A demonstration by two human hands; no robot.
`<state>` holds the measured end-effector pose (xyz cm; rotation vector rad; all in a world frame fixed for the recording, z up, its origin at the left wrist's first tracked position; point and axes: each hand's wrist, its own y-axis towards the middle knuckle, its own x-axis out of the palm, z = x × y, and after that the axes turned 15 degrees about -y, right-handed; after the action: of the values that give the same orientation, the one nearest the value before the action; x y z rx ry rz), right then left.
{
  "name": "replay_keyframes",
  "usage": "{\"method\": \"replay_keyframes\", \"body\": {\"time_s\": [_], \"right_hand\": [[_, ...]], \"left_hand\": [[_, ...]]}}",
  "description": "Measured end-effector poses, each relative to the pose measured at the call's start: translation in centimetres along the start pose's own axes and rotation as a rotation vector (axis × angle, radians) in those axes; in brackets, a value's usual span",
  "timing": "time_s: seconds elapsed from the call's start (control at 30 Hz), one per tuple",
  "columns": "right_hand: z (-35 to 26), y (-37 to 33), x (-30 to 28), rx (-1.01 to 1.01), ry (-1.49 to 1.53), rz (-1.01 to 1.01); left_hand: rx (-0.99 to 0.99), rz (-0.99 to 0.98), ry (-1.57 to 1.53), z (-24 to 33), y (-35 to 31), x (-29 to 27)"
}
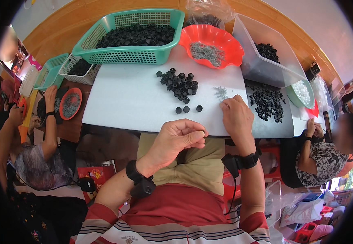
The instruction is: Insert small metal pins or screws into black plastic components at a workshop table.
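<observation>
My left hand (183, 136) is held just off the table's near edge, thumb and fingertips pressed together. Whatever is in that pinch is too small or hidden to make out. My right hand (238, 115) rests over the right part of the white tabletop, its fingers curled, with the tips at a small heap of thin grey metal pins (220, 93). Whether a pin is between those fingers is hidden. Ahead of my left hand stand three round black caps (186, 109) in a loose row. Behind them lies a pile of the same black caps (179, 84).
Along the back stand a green basket (131, 55) of black parts, a red scalloped bowl (235, 46) of pins and a clear bin (262, 73). Small black pieces (267, 103) cover a grey surface at right. Co-workers (42, 158) sit left and right (321, 152).
</observation>
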<state>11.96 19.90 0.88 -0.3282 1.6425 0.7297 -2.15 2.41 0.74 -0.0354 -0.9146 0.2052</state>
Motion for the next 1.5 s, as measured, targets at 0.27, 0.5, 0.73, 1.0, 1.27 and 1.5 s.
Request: {"method": "replay_keyframes", "body": {"time_s": [0.27, 0.5, 0.73, 1.0, 1.27, 1.5], "right_hand": [[-0.1, -0.5, 0.2, -0.106, -0.002, 0.056], [-2.1, -3.5, -5.3, -0.287, 0.624, -0.079], [-2.5, -4.3, -6.0, -0.343, 0.704, -0.118], [-2.1, -4.7, -6.1, -0.344, 0.658, -0.138], [-1.8, -4.9, -6.5, -0.374, 0.56, -0.129], [-2.0, -5.0, -6.2, -0.36, 0.594, -0.107]], "left_hand": [[0.053, 0.0, 0.093, 0.1, -0.1, -0.2], [0.049, 0.095, 0.015, 0.4, -0.1, -0.6], [0.064, 0.049, -0.034, -0.1, 0.0, -1.2], [0.059, 0.055, 0.024, -0.4, 0.0, -1.0], [0.095, 0.062, 0.174, -0.4, 0.1, -0.4], [0.131, 0.037, 0.311, -0.5, 0.1, 0.0]]}}
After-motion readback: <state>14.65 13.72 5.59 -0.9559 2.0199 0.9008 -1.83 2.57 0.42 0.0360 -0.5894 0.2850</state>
